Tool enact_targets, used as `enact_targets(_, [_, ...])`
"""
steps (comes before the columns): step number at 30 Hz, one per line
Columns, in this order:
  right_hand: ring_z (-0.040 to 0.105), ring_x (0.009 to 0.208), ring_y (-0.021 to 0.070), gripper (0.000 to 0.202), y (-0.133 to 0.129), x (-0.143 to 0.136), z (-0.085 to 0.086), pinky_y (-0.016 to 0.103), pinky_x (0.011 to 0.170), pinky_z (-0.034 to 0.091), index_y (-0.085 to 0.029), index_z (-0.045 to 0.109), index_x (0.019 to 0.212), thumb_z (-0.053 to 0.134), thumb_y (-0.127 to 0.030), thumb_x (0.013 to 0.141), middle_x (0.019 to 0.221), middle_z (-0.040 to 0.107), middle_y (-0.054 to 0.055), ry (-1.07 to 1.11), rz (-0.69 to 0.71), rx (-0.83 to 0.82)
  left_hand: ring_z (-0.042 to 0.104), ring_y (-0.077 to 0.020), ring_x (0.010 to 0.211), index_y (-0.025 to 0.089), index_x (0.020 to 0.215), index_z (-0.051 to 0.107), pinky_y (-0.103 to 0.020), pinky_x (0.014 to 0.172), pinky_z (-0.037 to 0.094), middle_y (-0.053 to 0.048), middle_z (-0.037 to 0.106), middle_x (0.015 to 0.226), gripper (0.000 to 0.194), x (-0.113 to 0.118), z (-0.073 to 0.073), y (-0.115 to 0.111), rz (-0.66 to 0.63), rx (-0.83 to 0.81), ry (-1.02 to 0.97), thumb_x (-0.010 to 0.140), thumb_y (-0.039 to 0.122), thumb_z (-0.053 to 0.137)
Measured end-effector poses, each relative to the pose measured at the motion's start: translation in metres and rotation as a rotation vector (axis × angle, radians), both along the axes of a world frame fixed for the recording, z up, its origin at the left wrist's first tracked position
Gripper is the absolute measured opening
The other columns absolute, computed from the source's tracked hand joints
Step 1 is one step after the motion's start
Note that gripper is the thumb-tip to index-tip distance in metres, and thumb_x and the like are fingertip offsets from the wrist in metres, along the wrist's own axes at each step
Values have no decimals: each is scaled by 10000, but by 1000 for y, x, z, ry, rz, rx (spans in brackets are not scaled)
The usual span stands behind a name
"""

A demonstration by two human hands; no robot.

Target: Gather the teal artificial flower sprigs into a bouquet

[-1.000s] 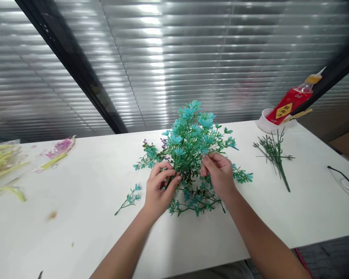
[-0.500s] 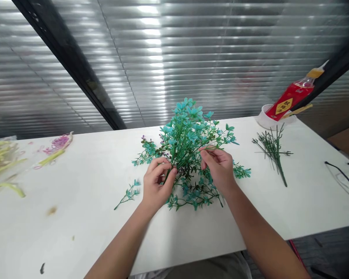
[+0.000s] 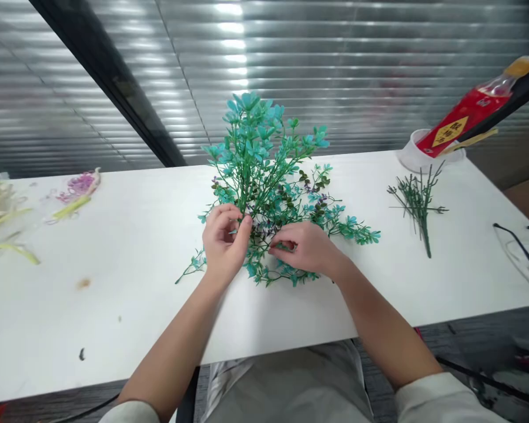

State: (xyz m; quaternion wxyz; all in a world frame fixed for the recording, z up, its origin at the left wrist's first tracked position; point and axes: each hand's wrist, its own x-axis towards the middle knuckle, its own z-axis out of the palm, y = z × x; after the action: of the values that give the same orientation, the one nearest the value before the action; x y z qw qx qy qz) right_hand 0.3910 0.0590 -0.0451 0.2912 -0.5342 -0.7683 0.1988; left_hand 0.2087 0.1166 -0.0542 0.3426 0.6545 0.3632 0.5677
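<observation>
The fingers (image 3: 234,226) of the left hand (image 3: 220,244) are closed around the lower stems of a bunch of teal artificial flowers (image 3: 258,150), which is held upright near the centre of the frame, its blooms rising in front of the window blinds (image 3: 335,70). The right hand (image 3: 306,249) is seen just right of the left, palm down, its fingers (image 3: 280,245) curled into a heap of loose teal sprigs (image 3: 330,220) lying on the white surface (image 3: 127,235); whether a stem is actually pinched there cannot be told. A single small teal sprig (image 3: 193,265) lies flat just left of the left hand.

Further right, a bare green stem cluster (image 3: 417,202) is laid on the surface, well apart from the hands. In the upper right of the frame a red bottle (image 3: 465,120) with a yellow label is leaned in a white cup (image 3: 412,158). At the far left edge, yellow-green strands (image 3: 0,217) and pink scraps (image 3: 77,185) are scattered. A black cord (image 3: 518,249) is seen at the right edge.
</observation>
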Motion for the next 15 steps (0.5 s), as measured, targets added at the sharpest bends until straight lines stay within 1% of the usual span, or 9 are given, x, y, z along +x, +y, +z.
enact_targets(2, [593,682,149,123,-3,-6,-1,287,550,283,-205,754,833,691,-308,857,770,704,12,-206,-4,-18,442,-20,562,158,821,580,-128,387,371,-38,521,972,296,0,1,-1,-3,-8,2,872,424,702])
enact_targets(3, [614,709,159,140,-4,-9,-1,295,539,260,-203,758,864,670,-312,871,836,728,20,-285,-8,-26,446,-19,562,157,820,580,-126,385,371,-38,521,973,300,0,2,-1,-2,-12,2,869,426,705])
enact_targets(4, [625,721,165,156,-4,-11,-1,302,530,240,-204,759,884,642,-306,888,879,737,22,-348,-11,-32,452,-19,565,156,816,580,-126,385,372,-39,520,975,303,0,2,-1,1,-15,0,865,425,710])
enact_targets(6, [627,708,161,193,-5,-12,0,310,517,218,-206,756,875,582,-278,917,891,736,16,-424,-20,-28,466,-23,568,155,811,580,-133,386,373,-40,523,979,299,0,3,-1,12,-19,-9,859,416,719])
enact_targets(9, [614,680,147,251,-5,-10,0,305,508,245,-204,748,852,522,-258,947,846,716,12,-429,-33,38,481,-31,574,156,809,584,-146,388,372,-41,525,982,286,0,5,-1,27,-26,-19,853,401,726])
enact_targets(13, [607,668,127,301,-3,0,0,276,509,326,-193,743,923,462,-274,996,874,717,26,-336,-73,236,481,-27,561,157,797,584,-152,380,364,-31,525,975,282,-3,7,2,49,-24,-28,845,394,729])
enact_targets(15, [610,663,117,302,0,6,1,258,515,364,-187,737,922,463,-278,1007,898,730,34,-275,-91,345,490,-25,552,155,796,589,-156,373,360,-28,527,979,268,-5,7,4,62,-30,-42,839,375,736])
